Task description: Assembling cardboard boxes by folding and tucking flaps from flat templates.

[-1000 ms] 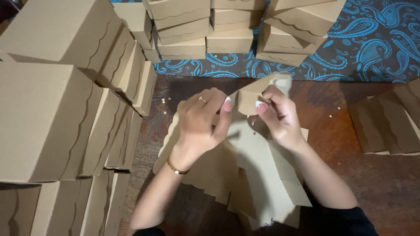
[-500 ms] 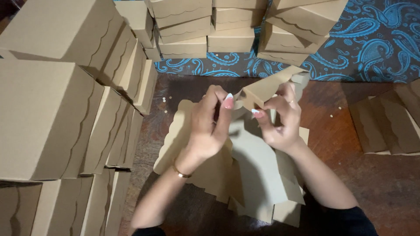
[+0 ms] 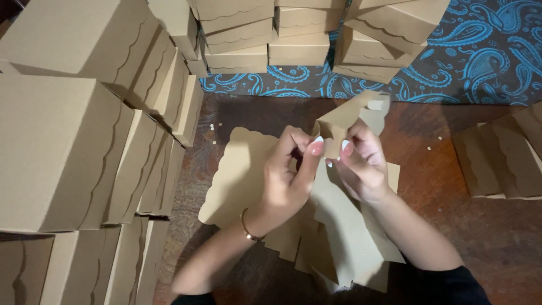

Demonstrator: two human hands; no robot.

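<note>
Blank: a flat brown card cut-out (image 3: 339,226) with scalloped edges, held above the middle of the wooden table (image 3: 451,186); its lower part hangs toward the near edge, and one flap (image 3: 350,116) is raised at the top.
Left hand: the left hand (image 3: 288,181) has fingers curled tight on the blank, thumb and forefinger pinching a fold just below the flap.
Right hand: the right hand (image 3: 364,166) pinches the same fold from the other side, fingers narrow, touching card; which layer each fingertip grips is hard to tell from this view.
Boxes: finished boxes (image 3: 62,147) stacked along the left edge, more boxes (image 3: 293,39) along the far edge on a blue patterned cloth (image 3: 480,51).
Flats: a few unfolded blanks (image 3: 502,158) near the right edge, well apart from the hands.
Risk, tear: the scalloped rim looks thin; a hard pull at the pinch may rip it.
Risk, crease: pressing off the score line would likely leave a crooked fold.
Risk, stacks: the left stack leans close to the left elbow, so a wide swing could topple it.
Risk, slip: the hanging lower part could catch on the table and twist the blank.
</note>
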